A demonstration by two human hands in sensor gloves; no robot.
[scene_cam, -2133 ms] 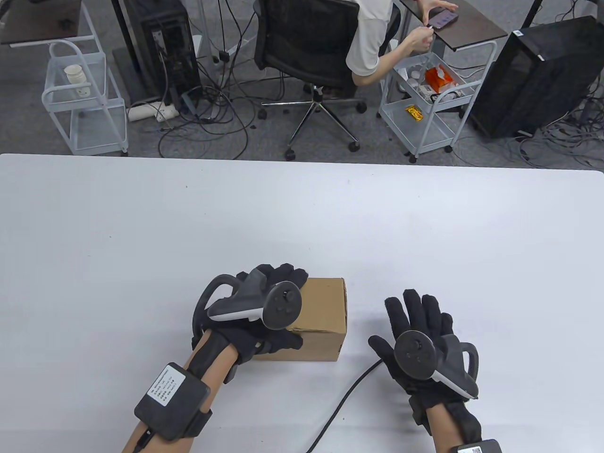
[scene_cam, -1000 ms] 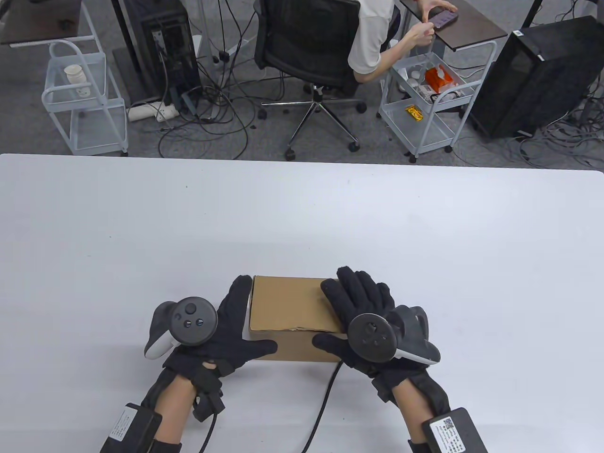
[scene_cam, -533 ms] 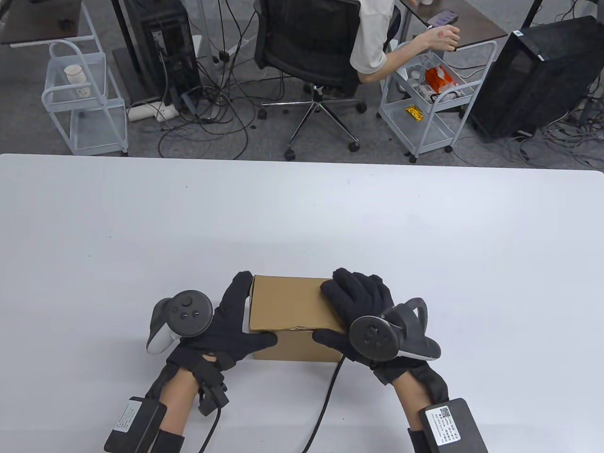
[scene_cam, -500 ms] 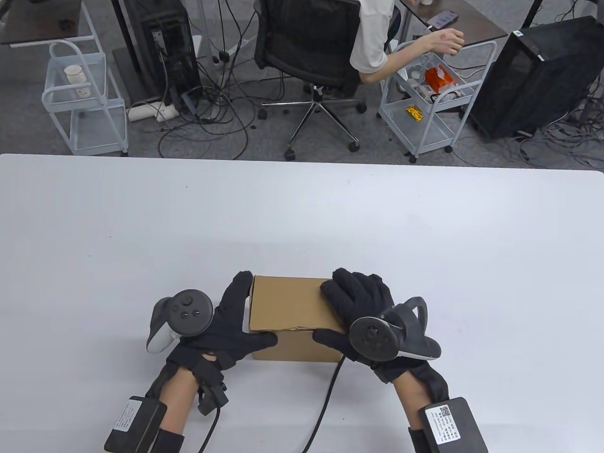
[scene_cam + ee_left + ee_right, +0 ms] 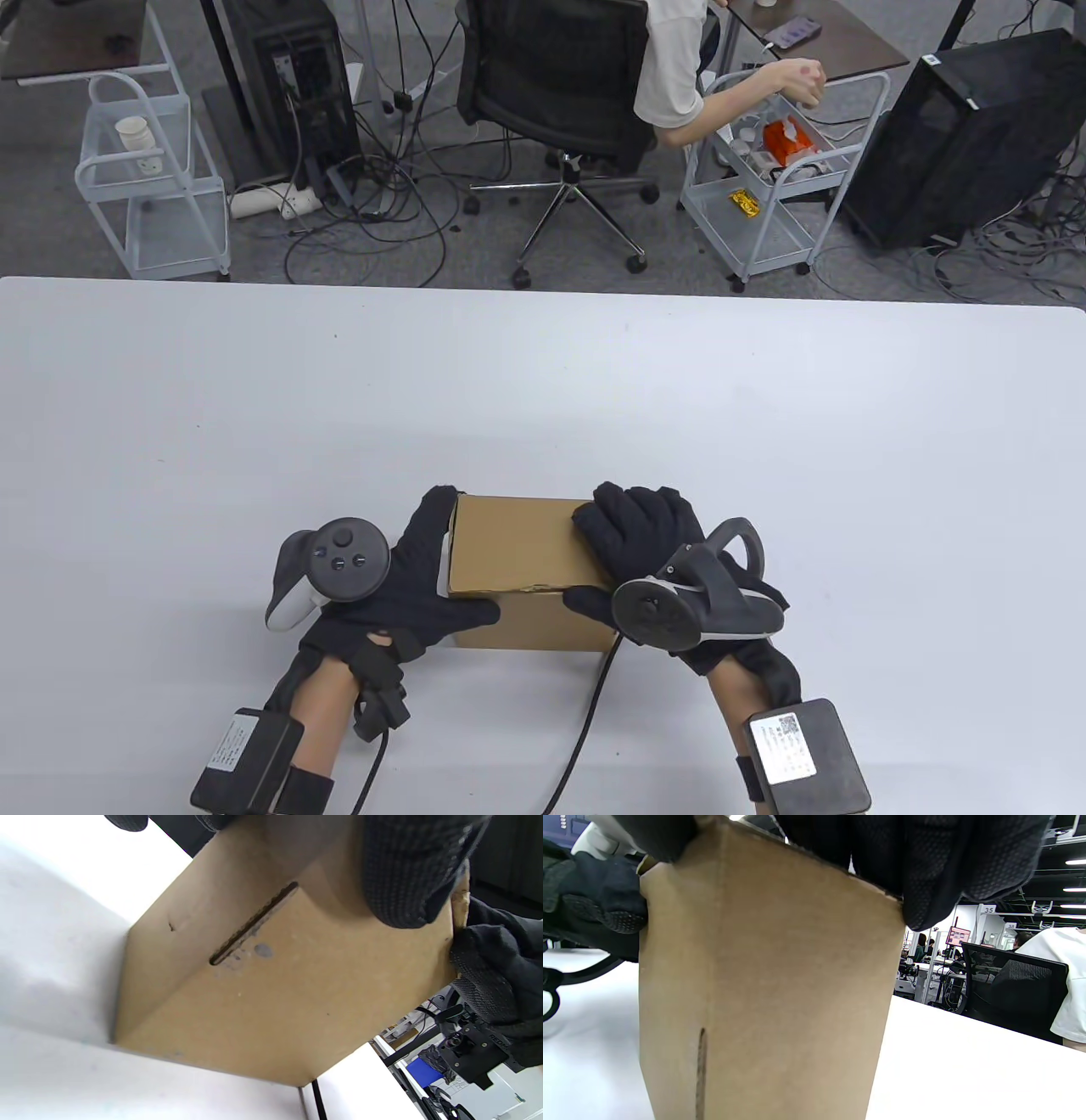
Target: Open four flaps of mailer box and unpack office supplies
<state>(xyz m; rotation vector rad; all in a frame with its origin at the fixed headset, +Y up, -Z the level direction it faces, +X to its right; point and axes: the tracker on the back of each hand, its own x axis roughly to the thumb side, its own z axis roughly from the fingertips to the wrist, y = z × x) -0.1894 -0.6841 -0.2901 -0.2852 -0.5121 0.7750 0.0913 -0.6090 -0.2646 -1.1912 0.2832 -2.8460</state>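
Table view: a closed brown mailer box (image 5: 526, 556) sits on the white table (image 5: 543, 390) near its front edge, flanked by two gloved hands. The left hand (image 5: 399, 594) lies along the box's left side, fingers extended up that wall and thumb laid across the near top edge; it holds the box from that side. The right hand (image 5: 645, 543) covers the box's top right corner, fingers curled over the lid and thumb pressed against the near face, so that it grips the box. A black cable (image 5: 585, 722) runs from under the box toward the front edge of the table. Left wrist view: the box's side wall (image 5: 271, 984) shows a narrow slot (image 5: 253, 924), with a gloved fingertip (image 5: 407, 878) pressed on the cardboard above it. Right wrist view: the box (image 5: 763, 993) stands upright on the table, gloved fingers (image 5: 925, 861) hooked over its upper edge.
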